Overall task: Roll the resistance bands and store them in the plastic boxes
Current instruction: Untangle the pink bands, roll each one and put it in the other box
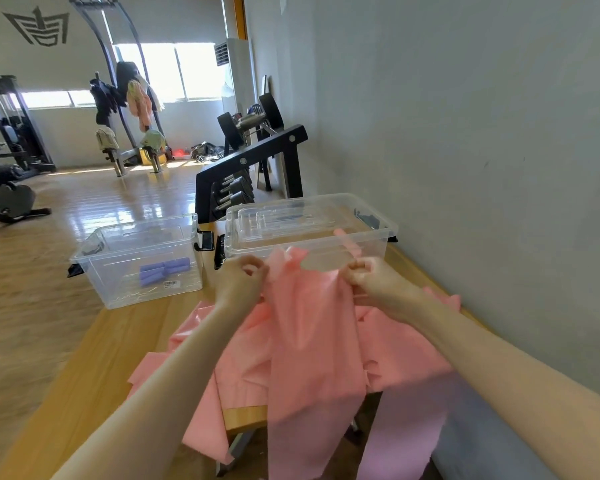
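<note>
A wide pink resistance band (309,327) hangs from both my hands above the wooden table (94,368). My left hand (243,282) pinches its upper left edge and my right hand (368,278) pinches its upper right edge, so the top sags between them. More pink bands (402,348) lie crumpled on the table below and spill over its near edge. Beyond my hands stand two clear plastic boxes: the left box (97,271) holds rolled purple bands (163,271), and the right box (374,251) has a clear lid resting on it, with a pink roll (347,240) inside.
A grey wall (465,133) runs close along the table's right side. A black dumbbell rack (250,168) stands just behind the boxes. Gym machines and hanging clothes stand farther back on the wooden floor (32,289) to the left.
</note>
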